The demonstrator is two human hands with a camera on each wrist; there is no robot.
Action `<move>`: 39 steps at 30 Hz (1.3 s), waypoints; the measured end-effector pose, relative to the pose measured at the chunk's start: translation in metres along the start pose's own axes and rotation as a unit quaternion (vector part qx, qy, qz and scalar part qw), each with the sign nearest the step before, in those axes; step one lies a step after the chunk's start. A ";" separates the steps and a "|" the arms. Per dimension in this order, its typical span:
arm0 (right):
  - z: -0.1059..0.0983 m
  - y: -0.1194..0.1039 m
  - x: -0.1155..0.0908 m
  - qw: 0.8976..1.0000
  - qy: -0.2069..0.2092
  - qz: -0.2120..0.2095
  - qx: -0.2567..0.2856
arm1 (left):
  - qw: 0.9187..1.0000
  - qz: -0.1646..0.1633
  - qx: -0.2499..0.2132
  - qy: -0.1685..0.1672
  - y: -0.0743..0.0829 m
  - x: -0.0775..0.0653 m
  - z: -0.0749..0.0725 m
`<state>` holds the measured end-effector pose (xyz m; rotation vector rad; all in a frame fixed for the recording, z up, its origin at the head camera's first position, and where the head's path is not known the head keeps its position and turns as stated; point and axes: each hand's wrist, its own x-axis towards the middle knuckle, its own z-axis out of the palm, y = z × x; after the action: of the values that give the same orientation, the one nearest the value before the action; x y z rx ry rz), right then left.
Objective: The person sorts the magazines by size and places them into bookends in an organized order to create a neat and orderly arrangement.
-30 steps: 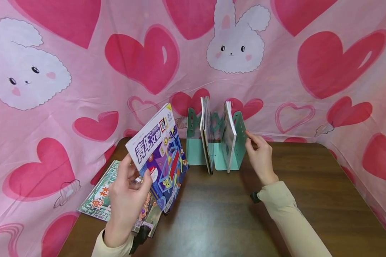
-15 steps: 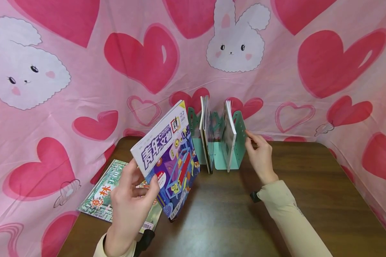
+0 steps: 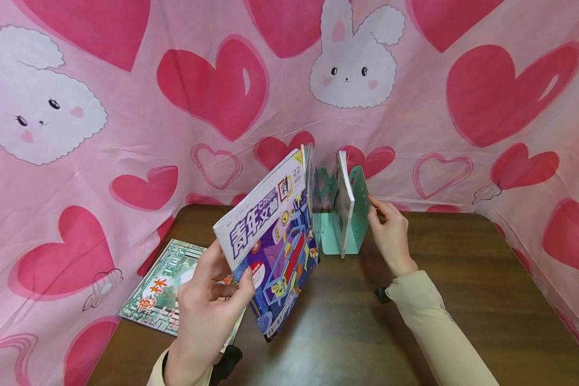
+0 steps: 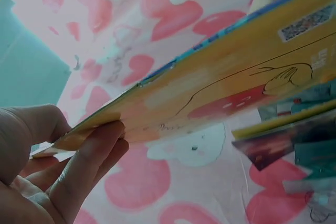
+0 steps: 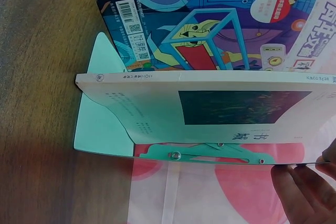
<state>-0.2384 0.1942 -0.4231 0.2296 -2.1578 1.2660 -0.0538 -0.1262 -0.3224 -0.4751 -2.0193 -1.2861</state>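
My left hand [image 3: 207, 316] pinches a magazine [image 3: 275, 241] with a purple and blue cover by its left edge, thumb on the front. Its yellow back [image 4: 226, 82] shows in the left wrist view. The held magazine overlaps the left part of a teal book rack [image 3: 362, 206]. My right hand [image 3: 391, 236] grips the upright edge of the rack's right end plate, fingertips also seen in the right wrist view. Inside the rack, a white-spined magazine [image 5: 210, 108] stands beside that plate; further left stands a magazine [image 5: 215, 24] with a similar purple cover.
Magazines lie at the left of the dark wooden table [image 3: 415, 332], the top one a green magazine [image 3: 161, 289] partly covered by my left hand. A pink cloth [image 3: 289, 107] with hearts and rabbits hangs behind and at both sides.
My left hand has carried the purple magazine to the right, and it now hides the rack's left plate. My right hand has stayed at the right plate.
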 end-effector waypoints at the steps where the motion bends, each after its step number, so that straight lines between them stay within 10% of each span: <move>1: 0.000 0.000 0.000 1.000 0.001 -0.001 0.001 | 1.000 0.004 -0.005 -0.002 0.001 0.001 0.002; 13: 0.000 0.001 -0.001 1.000 0.000 0.001 -0.001 | 0.999 0.020 -0.031 -0.012 0.002 0.013 0.040; 39: -0.001 0.000 0.000 1.000 0.003 0.000 0.003 | 0.989 0.117 0.092 0.005 -0.035 0.035 0.122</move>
<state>-0.2383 0.1950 -0.4228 0.2289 -2.1489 1.2711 -0.1427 -0.0346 -0.3536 -0.5967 -1.9840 -0.9510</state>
